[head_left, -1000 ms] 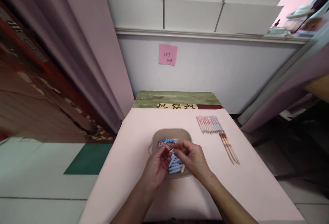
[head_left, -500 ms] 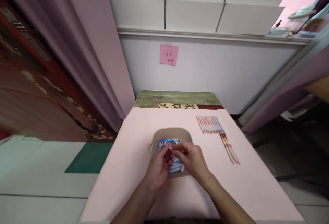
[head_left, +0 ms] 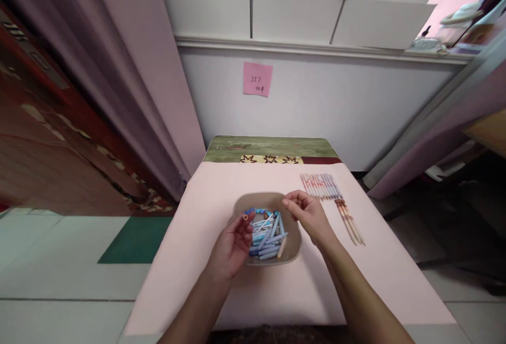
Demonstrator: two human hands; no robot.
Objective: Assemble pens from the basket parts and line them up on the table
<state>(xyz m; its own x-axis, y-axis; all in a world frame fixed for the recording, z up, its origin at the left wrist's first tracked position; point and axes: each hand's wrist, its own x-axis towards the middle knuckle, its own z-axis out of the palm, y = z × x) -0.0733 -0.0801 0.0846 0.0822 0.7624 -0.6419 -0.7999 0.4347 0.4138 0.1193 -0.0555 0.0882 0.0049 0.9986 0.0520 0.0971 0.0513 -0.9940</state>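
Over the left side of a beige plastic bin [head_left: 294, 252], my left hand [head_left: 231, 241] pinches a small pen cap [head_left: 245, 217] with its round orange-brown end showing. My right hand [head_left: 308, 215] is above the bin's right rim, thumb and forefinger pressed together. Whether anything small sits between them I cannot make out. Inside the bin lie light-blue and white pen barrels [head_left: 271, 233], with small bright-blue pieces [head_left: 261, 211] along the far side. Part of the bin's left side is hidden by my left hand.
Right of the bin, a row of slim pens [head_left: 322, 186] lies side by side on the pink tablecloth [head_left: 190, 275]. Several brown-and-cream pens [head_left: 351, 223] lie just nearer. A pink note [head_left: 257, 79] sticks to the wall behind the table.
My hands, together over the bin before, have moved apart. The left went left with the small cap, the right up and to the right, uncovering the barrels.
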